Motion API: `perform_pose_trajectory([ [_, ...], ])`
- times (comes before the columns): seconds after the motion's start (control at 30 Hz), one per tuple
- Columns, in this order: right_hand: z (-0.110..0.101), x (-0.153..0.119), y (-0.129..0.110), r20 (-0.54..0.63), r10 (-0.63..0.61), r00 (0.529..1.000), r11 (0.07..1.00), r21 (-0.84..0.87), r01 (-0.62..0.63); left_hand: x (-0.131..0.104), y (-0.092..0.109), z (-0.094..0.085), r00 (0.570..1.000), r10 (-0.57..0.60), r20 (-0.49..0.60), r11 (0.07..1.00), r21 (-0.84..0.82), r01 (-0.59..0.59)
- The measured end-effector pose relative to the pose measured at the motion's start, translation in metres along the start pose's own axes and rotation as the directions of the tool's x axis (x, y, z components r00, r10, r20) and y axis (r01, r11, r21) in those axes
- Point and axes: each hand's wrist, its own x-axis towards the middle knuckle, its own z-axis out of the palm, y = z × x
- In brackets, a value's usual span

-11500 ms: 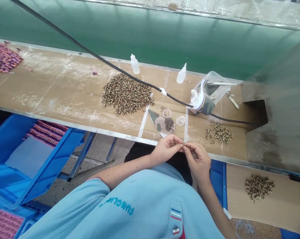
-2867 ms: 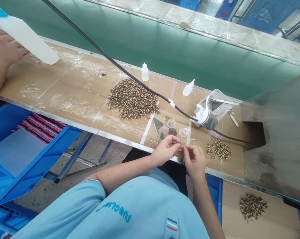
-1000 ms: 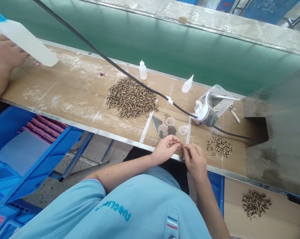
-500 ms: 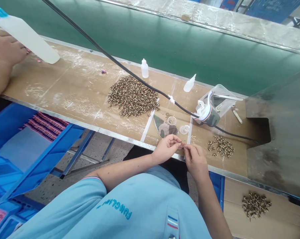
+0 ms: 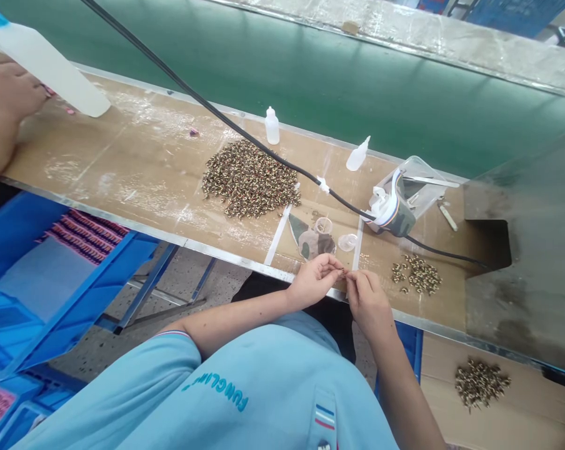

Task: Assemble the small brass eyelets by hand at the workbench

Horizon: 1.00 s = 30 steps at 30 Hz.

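My left hand (image 5: pixel 316 279) and my right hand (image 5: pixel 367 299) meet at the bench's front edge, fingertips pinched together around a tiny dark piece too small to name. Just beyond them lies a camouflage cloth (image 5: pixel 314 242), with a small clear round cup (image 5: pixel 323 226) on it and a clear round dish (image 5: pixel 347 242) beside it. To the right of my right hand is a small pile of curled gold-and-dark pieces (image 5: pixel 423 275). A much larger pile of similar pieces (image 5: pixel 249 180) is spread to the left, beyond my left hand.
Two small white bottles (image 5: pixel 272 126) (image 5: pixel 357 154) stand or lean along the back. A black cable (image 5: pixel 193 94) crosses the bench to a clear box (image 5: pixel 420 194) and camouflage cap-like item (image 5: pixel 399 219). Another person's hand (image 5: pixel 10 94) is by a large bottle (image 5: pixel 52 69). Blue crates (image 5: pixel 76 300) sit below.
Both hands keep nearly the same pinched pose at the bench edge. The view has shifted very slightly; nothing else has visibly moved.
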Motion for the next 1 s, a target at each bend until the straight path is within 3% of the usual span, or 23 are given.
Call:
perform_pose_trajectory([
  [0.43, 0.0024, -0.0034, 0.0008, 0.035, 0.006, 0.999, 1.0, -0.025, -0.005, 0.0006, -0.0004, -0.0001, 0.999, 0.02, 0.026, 0.999, 0.047, -0.021],
  [0.73, 0.0077, -0.0026, 0.0055, 0.014, 0.131, 0.991, 0.97, 0.204, -0.131, -0.0007, 0.0002, 0.0004, 0.999, -0.031, 0.031, 0.998, -0.059, 0.033],
  [0.9, 0.0028, -0.0001, 0.0083, 0.076, 0.271, 0.96, 0.894, 0.349, -0.28, -0.0001, -0.0004, 0.0005, 0.998, -0.068, 0.016, 0.99, -0.124, 0.07],
  [1.0, -0.0004, 0.0023, 0.009, 0.189, 0.403, 0.896, 0.759, 0.478, -0.442, -0.0009, -0.0001, -0.0005, 0.997, -0.07, 0.021, 0.985, -0.158, 0.073],
])
